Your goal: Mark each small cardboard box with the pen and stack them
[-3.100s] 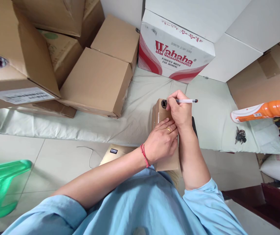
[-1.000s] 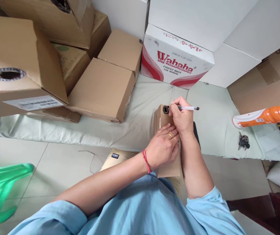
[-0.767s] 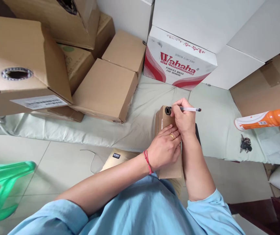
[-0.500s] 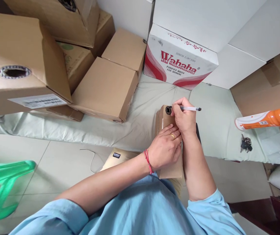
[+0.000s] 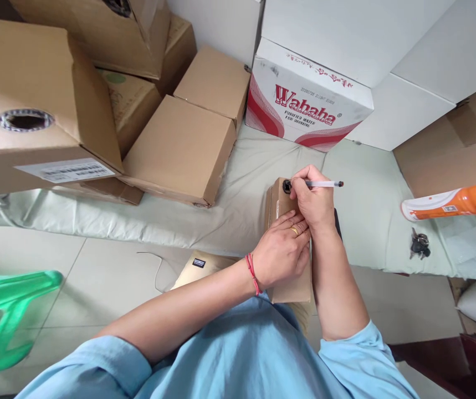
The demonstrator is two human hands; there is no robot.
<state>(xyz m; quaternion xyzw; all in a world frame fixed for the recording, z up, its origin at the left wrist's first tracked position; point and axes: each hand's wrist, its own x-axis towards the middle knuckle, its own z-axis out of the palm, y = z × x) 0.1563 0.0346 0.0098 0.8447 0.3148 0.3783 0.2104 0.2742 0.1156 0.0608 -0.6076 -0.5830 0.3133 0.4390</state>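
A small brown cardboard box rests on my lap, its far end over the pale green sheet. My right hand is closed on a white pen, with the tip at a dark scribbled spot on the box's far corner. My left hand, with a ring and a red wrist cord, lies flat on the box top and presses it down, fingers against my right wrist.
Brown cartons are stacked at left, and a white Wahaha carton stands behind. An orange spray bottle and keys lie at right. A green plastic stool is at lower left. A flat tan packet lies on the floor.
The pen has stayed at the dark spot on the box corner with only small strokes. The view has shifted slightly; both hands keep their hold.
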